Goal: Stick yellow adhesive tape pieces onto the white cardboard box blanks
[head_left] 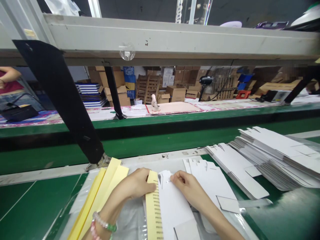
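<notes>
Gripped between thumb and fingers of my left hand is a yellow label sheet with rows of small dark print. Right beside it lies a flat white folded carton. My right hand has its thumb and forefinger pinched at the carton's top edge; a small label seems to be at the fingertips, too small to be sure. To the left lie plain yellow strips. Behind my right forearm is a fanned pile of more white cartons.
Stacks of flat white cartons lie on the green bench at the right. A black slanted post rises at the left, and a grey shelf beam crosses overhead. Another person's arm shows at the far left.
</notes>
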`<state>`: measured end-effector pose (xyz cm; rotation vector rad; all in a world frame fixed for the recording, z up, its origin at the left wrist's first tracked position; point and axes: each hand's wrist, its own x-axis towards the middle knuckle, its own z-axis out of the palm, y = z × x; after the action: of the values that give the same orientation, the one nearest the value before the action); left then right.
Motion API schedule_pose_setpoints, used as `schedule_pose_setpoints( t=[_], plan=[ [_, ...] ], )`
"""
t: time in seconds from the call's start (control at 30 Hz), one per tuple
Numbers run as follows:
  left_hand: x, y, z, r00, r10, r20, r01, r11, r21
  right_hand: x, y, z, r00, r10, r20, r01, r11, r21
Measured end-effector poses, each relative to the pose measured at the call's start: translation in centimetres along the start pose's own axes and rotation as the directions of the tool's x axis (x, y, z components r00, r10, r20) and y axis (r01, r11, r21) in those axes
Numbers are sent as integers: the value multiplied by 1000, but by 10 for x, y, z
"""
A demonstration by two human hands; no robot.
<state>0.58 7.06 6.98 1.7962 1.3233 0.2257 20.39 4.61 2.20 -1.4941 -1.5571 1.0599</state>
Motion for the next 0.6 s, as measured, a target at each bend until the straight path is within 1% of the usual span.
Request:
schedule_pose_setpoints(
  t=[0.1, 0.23, 0.33, 0.4, 0.6],
  plan=[
    [-1, 1, 0, 1000, -2, -2, 2, 1000, 5, -1, -3, 2, 999, -19, -34, 17, 997, -80],
    [-1, 0, 1, 1000, 2, 1, -2, 1000, 4, -3, -10, 6, 996, -27, -88, 7, 976, -219],
    [0, -2, 2, 1000, 6, 0, -6, 1000, 6, -4, -11, 7, 994, -35, -108, 3, 958, -288],
    [1, -3, 2, 1000, 6, -5, -6, 1000, 12, -4, -9, 7, 993, -39, -109, 5, 954, -301],
    [1, -2, 1, 1000, -7, -6, 7, 1000, 17, -1, -3, -2, 991, 6, -135, -39, 968, -248]
  ],
)
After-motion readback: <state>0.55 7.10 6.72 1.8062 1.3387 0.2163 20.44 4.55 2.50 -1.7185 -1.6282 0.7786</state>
